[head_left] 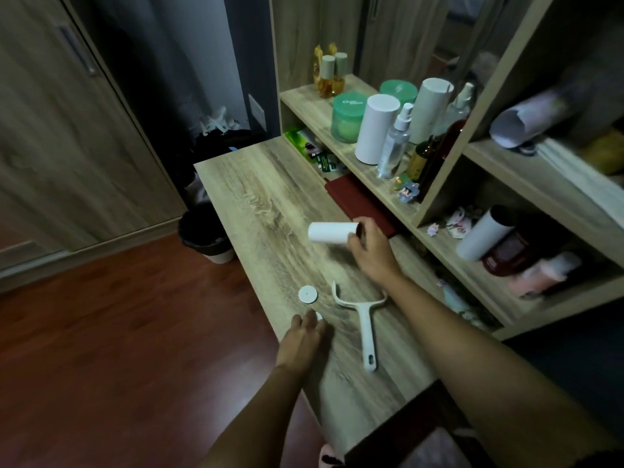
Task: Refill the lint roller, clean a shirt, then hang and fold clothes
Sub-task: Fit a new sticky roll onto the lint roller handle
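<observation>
My right hand [369, 251] grips one end of a white lint roll [329, 233], held sideways just above the wooden table [270, 204]. The white lint roller handle [363, 315], with its empty fork, lies flat on the table near the front edge. A round white end cap [308, 294] lies to the left of the fork. My left hand [304, 336] rests at the table's front edge with its fingertips on a second small white cap [318, 315], mostly hidden under the fingers.
A dark red folded cloth [358, 201] lies at the table's back under the shelf. The shelf unit [337, 130] holds spare white rolls, green jars and bottles. A black-lined bin [206, 234] stands on the floor left of the table.
</observation>
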`<act>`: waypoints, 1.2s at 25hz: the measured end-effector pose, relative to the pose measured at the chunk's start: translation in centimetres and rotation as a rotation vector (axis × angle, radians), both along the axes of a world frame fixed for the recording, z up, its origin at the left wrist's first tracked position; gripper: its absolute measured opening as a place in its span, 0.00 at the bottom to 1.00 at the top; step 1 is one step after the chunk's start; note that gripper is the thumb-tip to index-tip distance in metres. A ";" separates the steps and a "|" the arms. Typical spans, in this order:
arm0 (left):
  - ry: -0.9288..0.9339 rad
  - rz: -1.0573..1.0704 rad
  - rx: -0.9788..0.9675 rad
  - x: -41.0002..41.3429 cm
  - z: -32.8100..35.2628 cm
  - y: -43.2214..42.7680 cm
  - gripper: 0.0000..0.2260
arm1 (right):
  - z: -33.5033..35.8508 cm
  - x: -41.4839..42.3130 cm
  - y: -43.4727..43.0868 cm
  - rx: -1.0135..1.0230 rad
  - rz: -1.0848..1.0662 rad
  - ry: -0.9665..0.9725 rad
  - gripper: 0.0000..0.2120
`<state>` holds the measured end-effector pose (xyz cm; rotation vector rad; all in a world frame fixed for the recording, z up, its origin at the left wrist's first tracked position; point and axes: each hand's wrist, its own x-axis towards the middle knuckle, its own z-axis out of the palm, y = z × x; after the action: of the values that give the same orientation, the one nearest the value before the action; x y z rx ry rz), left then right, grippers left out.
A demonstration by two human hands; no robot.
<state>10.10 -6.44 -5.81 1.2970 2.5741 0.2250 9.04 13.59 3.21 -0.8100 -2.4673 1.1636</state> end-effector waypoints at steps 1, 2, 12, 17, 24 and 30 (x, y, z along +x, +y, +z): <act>0.001 0.022 -0.010 -0.2 -0.3 0.0 0.14 | -0.1 1.3 -0.2 -0.097 -0.064 0.037 0.15; -0.009 0.069 -0.007 -0.1 -0.3 0.1 0.14 | -0.5 2.8 -0.5 -0.173 -0.118 0.048 0.15; -1.005 0.678 0.944 -0.6 7.1 2.9 0.05 | -3.1 10.5 -3.0 -0.716 -0.297 0.200 0.13; -1.098 0.543 0.994 -0.7 9.7 4.0 0.01 | -1.8 10.4 -3.5 -0.739 -0.290 0.225 0.13; -1.129 0.469 0.941 -2.7 9.7 3.4 0.06 | -1.1 9.8 -4.0 -0.719 -0.275 0.227 0.13; -1.140 0.509 1.011 -5.2 9.3 2.2 0.06 | -0.6 7.5 -5.8 -0.670 -0.178 0.208 0.10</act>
<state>4.87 -4.26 3.50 0.3278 1.6205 1.8662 16.56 7.75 2.61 -0.9820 -1.7922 1.9199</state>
